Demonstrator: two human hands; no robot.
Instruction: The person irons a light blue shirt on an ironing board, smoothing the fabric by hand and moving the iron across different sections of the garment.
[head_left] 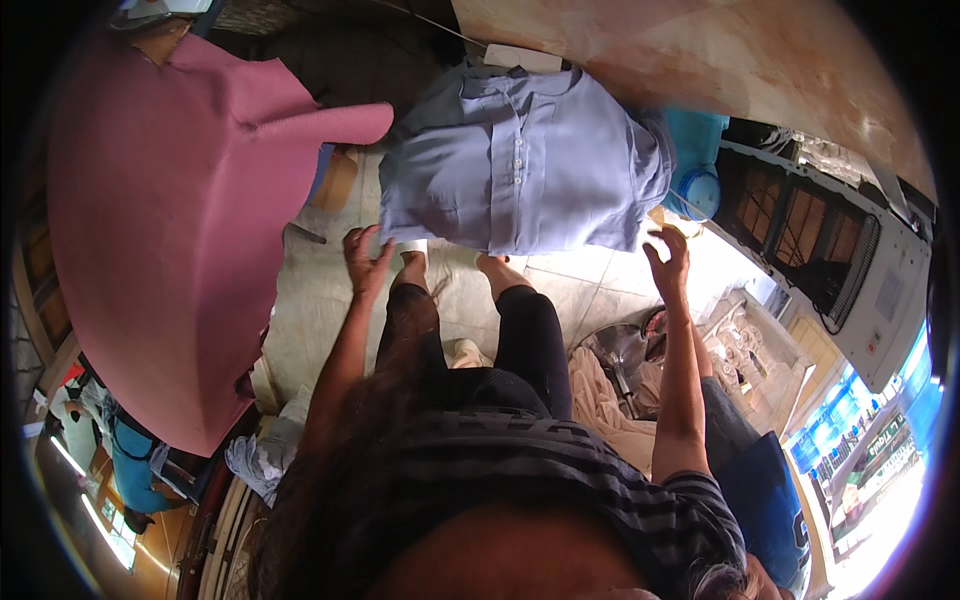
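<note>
A light blue-grey blouse (560, 150) with a buttoned placket is spread out in front of me, its hem toward me. A white piece (522, 58) shows at its neckline; what holds the blouse up is hidden. My left hand (367, 262) is beside the left corner of the hem, fingers apart and slightly curled. Off the right hem corner, my right hand (668, 264) is raised with thumb and fingers bent and apart. I see no cloth in either hand, though the left fingertips are very close to the hem.
A pink cloth-covered board (170, 240) stands at the left. To the right are a blue water jug (698, 190), a white-framed appliance (830, 240) and a tray of pale items (745, 345). Beige cloth (610, 405) lies near my right leg. A brown surface (700, 50) spans the far side.
</note>
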